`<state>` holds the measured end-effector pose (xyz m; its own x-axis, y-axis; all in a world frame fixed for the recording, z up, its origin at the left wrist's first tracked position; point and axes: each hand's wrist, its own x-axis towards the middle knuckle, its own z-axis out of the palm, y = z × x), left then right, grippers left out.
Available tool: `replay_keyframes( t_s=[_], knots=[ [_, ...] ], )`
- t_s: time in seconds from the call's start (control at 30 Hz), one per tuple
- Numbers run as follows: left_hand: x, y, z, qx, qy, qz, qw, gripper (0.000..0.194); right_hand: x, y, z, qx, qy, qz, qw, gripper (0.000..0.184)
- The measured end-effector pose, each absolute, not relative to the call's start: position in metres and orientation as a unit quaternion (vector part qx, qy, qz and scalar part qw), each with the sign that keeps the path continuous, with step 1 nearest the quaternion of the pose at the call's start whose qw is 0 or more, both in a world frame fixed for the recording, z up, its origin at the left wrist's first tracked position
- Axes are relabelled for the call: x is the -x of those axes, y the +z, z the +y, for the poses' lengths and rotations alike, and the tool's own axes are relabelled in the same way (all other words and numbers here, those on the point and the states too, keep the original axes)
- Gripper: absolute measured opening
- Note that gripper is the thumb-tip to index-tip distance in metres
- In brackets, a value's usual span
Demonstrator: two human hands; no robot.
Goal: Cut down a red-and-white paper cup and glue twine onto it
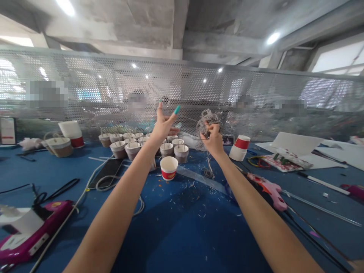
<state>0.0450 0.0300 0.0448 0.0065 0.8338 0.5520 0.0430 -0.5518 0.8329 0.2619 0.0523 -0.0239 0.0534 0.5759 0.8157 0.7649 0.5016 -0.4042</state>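
My left hand is raised above the rows of small cups, its thumb and a finger spread wide with teal tips. Its other fingers are partly hidden. To the right, my right hand is closed around a tangled bundle of grey cord, held up off the table. A loose length of cord trails down below it onto the tabletop. A thin strand seems to run from the bundle toward my left hand; whether it touches that hand I cannot tell. Between my forearms stands a red-and-white paper cup.
Several cord-wrapped cups with handles stand behind my left arm. At left lie a phone and a magenta power strip. At right are stacked paper cups, a pink glue gun and white sheets. A perforated screen rises behind.
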Motion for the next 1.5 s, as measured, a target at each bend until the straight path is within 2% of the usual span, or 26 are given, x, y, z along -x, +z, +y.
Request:
replay_keyframes(
  t_s=[0.13, 0.23, 0.37, 0.57, 0.67, 0.83, 1.0, 1.07, 1.13, 1.17, 1.23, 1.33, 1.43, 1.5],
  knots=[
    [-0.054, 0.045, 0.033, -0.564, 0.692, 0.164, 0.42, 0.022, -0.246, -0.016, 0.042, 0.499, -0.076, -0.685, 0.525, 0.04],
    [-0.05, 0.052, 0.024, -0.528, 0.704, 0.108, 0.462, 0.032, -0.242, -0.013, 0.038, 0.489, -0.074, -0.682, 0.539, 0.039],
    [-0.046, 0.066, 0.005, -0.534, 0.675, 0.132, 0.492, 0.036, -0.245, -0.015, 0.041, 0.475, -0.086, -0.672, 0.562, 0.037],
    [-0.056, 0.085, -0.036, -0.568, 0.635, 0.159, 0.499, 0.035, -0.252, -0.022, 0.051, 0.497, -0.036, -0.669, 0.551, 0.049],
    [-0.049, 0.094, -0.052, -0.584, 0.625, 0.169, 0.49, 0.034, -0.259, -0.024, 0.054, 0.569, -0.005, -0.637, 0.519, 0.054],
    [-0.033, 0.096, -0.044, -0.566, 0.632, 0.18, 0.498, 0.033, -0.261, -0.016, 0.05, 0.615, 0.001, -0.674, 0.409, 0.049],
    [-0.039, 0.087, -0.026, -0.503, 0.623, 0.15, 0.58, 0.033, -0.251, 0.007, 0.034, 0.674, 0.05, -0.63, 0.382, 0.059],
    [-0.043, 0.086, -0.029, -0.49, 0.629, 0.115, 0.592, 0.031, -0.254, 0.019, 0.024, 0.716, 0.087, -0.583, 0.374, 0.071],
    [-0.046, 0.087, -0.035, -0.484, 0.638, 0.08, 0.594, 0.034, -0.262, 0.033, 0.012, 0.743, 0.106, -0.53, 0.395, 0.082],
    [-0.048, 0.088, -0.038, -0.486, 0.64, 0.064, 0.591, 0.037, -0.267, 0.041, 0.006, 0.749, 0.104, -0.513, 0.406, 0.082],
    [-0.051, 0.09, -0.041, -0.501, 0.64, 0.044, 0.582, 0.043, -0.277, 0.056, -0.008, 0.741, 0.102, -0.516, 0.417, 0.062],
    [-0.058, 0.085, -0.031, -0.544, 0.636, 0.042, 0.546, 0.044, -0.288, 0.072, -0.025, 0.761, 0.118, -0.511, 0.382, 0.03],
    [-0.068, 0.067, -0.01, -0.586, 0.625, 0.103, 0.505, 0.036, -0.295, 0.074, -0.029, 0.779, 0.157, -0.502, 0.342, 0.021],
    [-0.076, 0.053, 0.004, -0.615, 0.587, 0.179, 0.495, 0.045, -0.298, 0.068, -0.024, 0.775, 0.194, -0.508, 0.322, 0.022]
  ],
)
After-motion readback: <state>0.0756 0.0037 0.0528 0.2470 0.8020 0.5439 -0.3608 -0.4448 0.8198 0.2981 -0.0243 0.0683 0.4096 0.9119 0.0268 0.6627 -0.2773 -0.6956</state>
